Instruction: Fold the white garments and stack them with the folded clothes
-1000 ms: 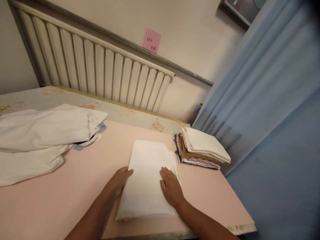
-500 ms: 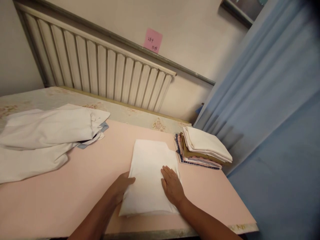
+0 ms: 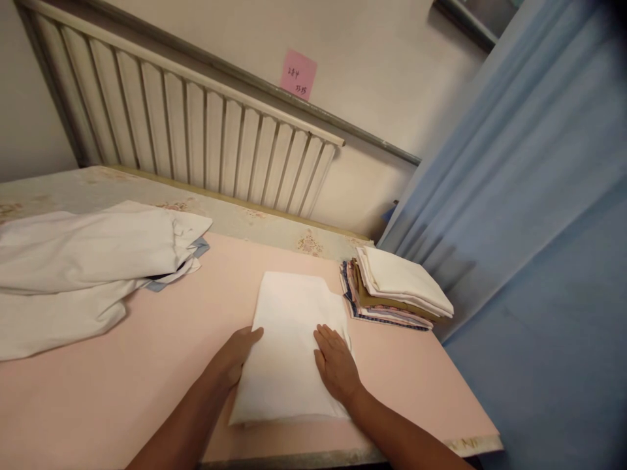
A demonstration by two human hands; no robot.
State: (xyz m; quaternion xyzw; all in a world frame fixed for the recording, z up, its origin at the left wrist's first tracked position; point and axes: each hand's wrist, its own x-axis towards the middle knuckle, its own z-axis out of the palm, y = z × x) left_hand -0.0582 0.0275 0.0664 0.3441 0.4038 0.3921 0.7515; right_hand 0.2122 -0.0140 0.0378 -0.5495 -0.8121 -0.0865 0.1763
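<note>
A folded white cloth (image 3: 289,365) lies flat before me on the pink table cover. My left hand (image 3: 242,352) grips its left edge, thumb on top and the other fingers hidden under or behind the edge. On the cloth's right side my right hand (image 3: 336,362) rests flat, palm down with fingers stretched out. Whether the cloth is a garment or a plain sheet I cannot tell.
To the right stands a stack of folded clothes (image 3: 404,287), white on top, beside a blue curtain (image 3: 533,248). A loose white heap of clothes (image 3: 88,261) lies at the left. Behind the table are a radiator (image 3: 196,130) and a pink note (image 3: 298,73).
My left hand has slid slightly up along the cloth's left edge. My right hand stays flat in nearly the same spot. The view has shifted a little.
</note>
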